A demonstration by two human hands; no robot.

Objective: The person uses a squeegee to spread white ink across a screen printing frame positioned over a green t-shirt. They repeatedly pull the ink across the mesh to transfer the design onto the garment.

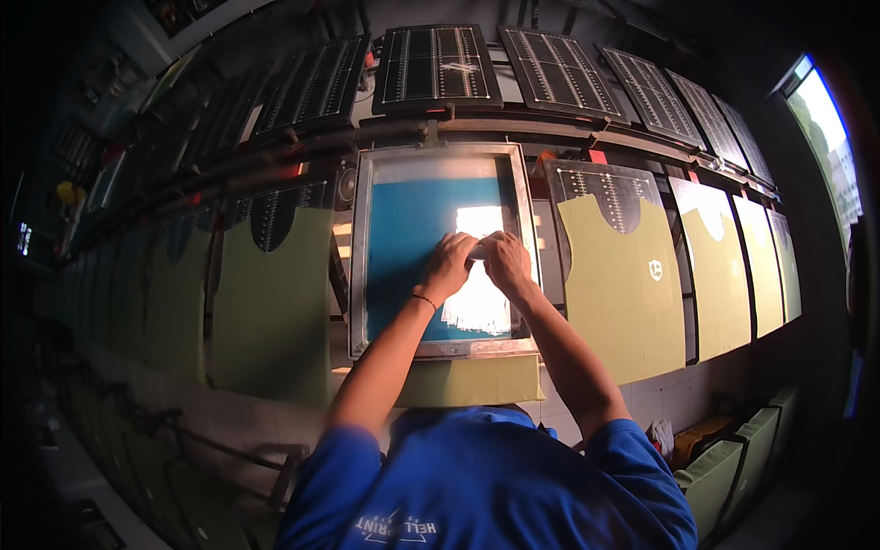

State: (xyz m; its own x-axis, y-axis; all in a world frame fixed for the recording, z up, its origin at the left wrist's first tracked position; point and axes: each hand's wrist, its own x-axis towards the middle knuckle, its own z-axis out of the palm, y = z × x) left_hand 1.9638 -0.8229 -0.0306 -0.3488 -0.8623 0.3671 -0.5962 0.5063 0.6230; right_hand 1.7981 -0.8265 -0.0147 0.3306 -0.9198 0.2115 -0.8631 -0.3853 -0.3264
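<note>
Grey and partly hidden, a tool [478, 251] is clamped between the left hand [448, 265] and the right hand [507, 262], held close together above the blue screen [401, 234].

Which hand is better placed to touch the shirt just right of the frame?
Probably the right hand: it's nearer that shirt. The left hand would have to cross over. Both seem to grip the handle.

The head view looks down and forward through a fisheye lens worn on the person's head. It sits above the blue shirt [495, 472], with the screen frame [458, 349] near and central; black boards [403, 78] stand farther off, curving toward the rim.
</note>
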